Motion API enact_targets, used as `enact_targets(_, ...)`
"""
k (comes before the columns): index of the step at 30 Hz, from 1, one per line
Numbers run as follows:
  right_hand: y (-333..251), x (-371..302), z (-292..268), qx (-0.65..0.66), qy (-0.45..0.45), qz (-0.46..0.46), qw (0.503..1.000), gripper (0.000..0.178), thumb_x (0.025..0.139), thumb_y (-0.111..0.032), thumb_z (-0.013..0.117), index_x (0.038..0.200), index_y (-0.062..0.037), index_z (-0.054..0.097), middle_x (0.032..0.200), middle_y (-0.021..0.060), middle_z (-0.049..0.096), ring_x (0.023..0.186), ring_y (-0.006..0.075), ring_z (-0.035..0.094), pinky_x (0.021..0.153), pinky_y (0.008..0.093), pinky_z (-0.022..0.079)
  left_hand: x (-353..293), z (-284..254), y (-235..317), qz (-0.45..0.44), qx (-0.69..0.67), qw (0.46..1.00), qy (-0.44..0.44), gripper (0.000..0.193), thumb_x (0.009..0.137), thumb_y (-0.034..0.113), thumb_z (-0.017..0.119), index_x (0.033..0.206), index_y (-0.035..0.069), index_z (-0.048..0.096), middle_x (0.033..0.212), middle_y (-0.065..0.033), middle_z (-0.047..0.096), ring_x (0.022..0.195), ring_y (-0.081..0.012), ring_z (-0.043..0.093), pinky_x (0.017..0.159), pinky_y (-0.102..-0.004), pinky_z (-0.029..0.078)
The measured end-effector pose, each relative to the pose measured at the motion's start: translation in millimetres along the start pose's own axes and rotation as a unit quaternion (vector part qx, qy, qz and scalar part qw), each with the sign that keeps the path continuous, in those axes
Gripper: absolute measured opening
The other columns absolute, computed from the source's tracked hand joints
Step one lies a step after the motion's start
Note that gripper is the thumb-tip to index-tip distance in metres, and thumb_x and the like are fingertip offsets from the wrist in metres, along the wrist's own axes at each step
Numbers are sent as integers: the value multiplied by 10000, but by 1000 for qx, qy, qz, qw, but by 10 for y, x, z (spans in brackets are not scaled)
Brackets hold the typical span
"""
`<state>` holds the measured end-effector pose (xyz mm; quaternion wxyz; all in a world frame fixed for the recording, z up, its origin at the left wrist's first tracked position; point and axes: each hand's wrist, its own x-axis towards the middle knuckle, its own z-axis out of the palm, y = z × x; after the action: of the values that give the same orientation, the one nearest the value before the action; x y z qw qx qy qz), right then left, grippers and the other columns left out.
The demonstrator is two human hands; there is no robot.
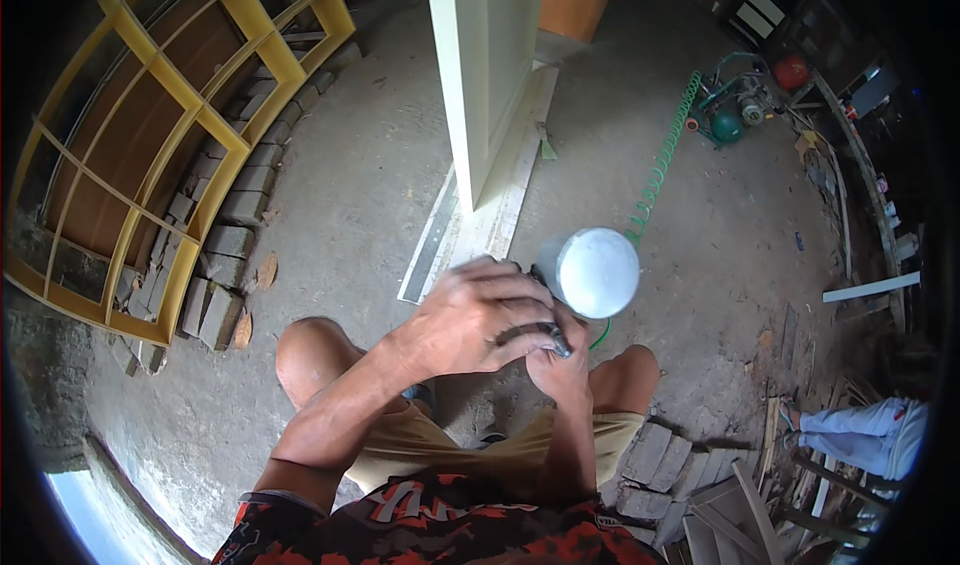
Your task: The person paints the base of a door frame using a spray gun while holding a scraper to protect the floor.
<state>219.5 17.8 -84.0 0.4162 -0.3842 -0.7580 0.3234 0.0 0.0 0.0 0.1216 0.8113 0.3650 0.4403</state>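
A spray gun with a round, silvery-white cup (598,273) is held in front of me, above my knees. My right hand (558,367) is closed round its lower part, mostly hidden behind the other hand. My left hand (480,315) is bent over the gun's dark body, fingers curled against it and slightly blurred. A dark metal end of the gun pokes out by the left thumb. A green coiled hose (662,170) runs from near the gun across the floor. Just beyond my hands, a cream panel like a door (490,75) stands upright on pale boards (500,220).
At the far right stands a green air compressor (728,120). Yellow-framed shelving (215,130) leans at the left beside grey blocks (232,240). More blocks (655,460) and scrap wood (735,520) lie at the lower right, near a person's light-trousered legs (850,435).
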Motion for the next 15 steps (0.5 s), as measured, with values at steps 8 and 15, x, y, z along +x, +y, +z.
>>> enact_targets(8, 43, -1, 72, 18, -105, 117, 987, 250, 1006, -125, 744, 1223, -1, 744, 979, 301, 783, 965, 517, 781, 780, 530, 621, 66, -276, 69, -144, 124, 979, 76, 835, 744, 414, 1010, 1389, 15, 660, 1481, -228, 623, 1369, -400, 655, 1115, -541, 588)
enact_targets(15, 113, -106, 320, -45, -171, 125, 976, 297, 1014, -230, 791, 1203, -8, 730, 1044, 294, 786, 1011, 561, 729, 840, 588, 604, 61, -373, 66, -282, 152, 946, -53, 789, 702, 282, 957, 1356, -76, 699, 1351, -273, 690, 1259, -456, 685, 1124, -516, 570)
